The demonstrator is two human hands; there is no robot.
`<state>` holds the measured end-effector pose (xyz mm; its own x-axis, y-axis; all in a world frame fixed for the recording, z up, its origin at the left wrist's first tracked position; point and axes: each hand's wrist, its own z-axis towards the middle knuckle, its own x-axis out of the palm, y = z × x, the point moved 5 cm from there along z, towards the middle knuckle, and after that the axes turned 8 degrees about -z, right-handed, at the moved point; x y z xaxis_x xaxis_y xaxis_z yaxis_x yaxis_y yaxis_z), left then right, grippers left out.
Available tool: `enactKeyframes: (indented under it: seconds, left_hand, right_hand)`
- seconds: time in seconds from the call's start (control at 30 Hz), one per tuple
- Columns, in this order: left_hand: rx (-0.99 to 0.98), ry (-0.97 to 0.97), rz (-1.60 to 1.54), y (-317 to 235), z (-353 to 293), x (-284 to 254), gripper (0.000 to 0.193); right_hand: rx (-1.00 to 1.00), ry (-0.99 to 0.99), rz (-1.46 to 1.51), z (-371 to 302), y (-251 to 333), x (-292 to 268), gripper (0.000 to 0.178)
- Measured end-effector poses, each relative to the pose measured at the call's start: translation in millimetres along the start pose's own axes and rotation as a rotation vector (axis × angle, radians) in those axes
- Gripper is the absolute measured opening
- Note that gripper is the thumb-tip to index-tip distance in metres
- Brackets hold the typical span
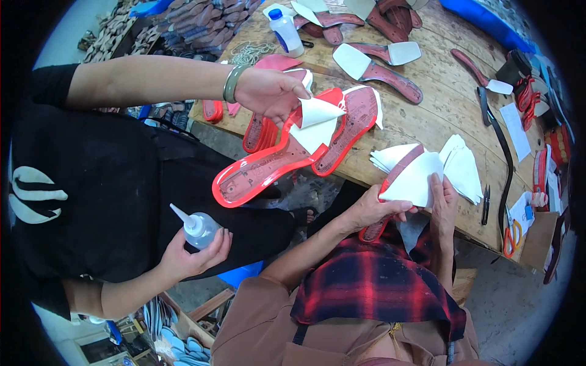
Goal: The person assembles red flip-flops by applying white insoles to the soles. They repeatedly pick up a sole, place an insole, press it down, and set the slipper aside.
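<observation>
Apparently mid-fitting, the left hand (378,210) and right hand (445,204) grip a white sheet (417,180) over a red-rimmed sole (373,232) by the surface (441,119)'s near edge; smoothing calls for even pressure.

Red-rimmed sole (373,232): partly hidden beneath white piece (415,183). Right grip (445,202), right of white piece: some fingertips hidden.

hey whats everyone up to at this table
The person's left hand and right hand hold a red-edged sole with a white piece over part of it, near the edge of the table. Beside them, a co-worker's hand grips a squeeze bottle; that co-worker's other hand is at another sole, whose white flap is partly lifted. More white pieces lie on the table.
</observation>
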<state>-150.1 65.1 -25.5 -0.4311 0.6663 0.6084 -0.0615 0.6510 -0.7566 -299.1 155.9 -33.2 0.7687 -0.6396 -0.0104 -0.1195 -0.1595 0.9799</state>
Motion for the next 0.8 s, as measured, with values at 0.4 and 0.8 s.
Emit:
enactKeyframes:
  seconds: [0.4,0.8]
  left_hand:
    - [-0.015,0.113,0.071,-12.8,-10.8,26.6,0.043]
    - [-0.203,0.190,0.068,0.5,-6.9,27.5,0.032]
  right_hand:
    - [0.149,0.152,0.670,-7.6,34.0,-3.3,0.033]
    - [0.196,0.284,0.830,-21.0,26.8,1.8,0.035]
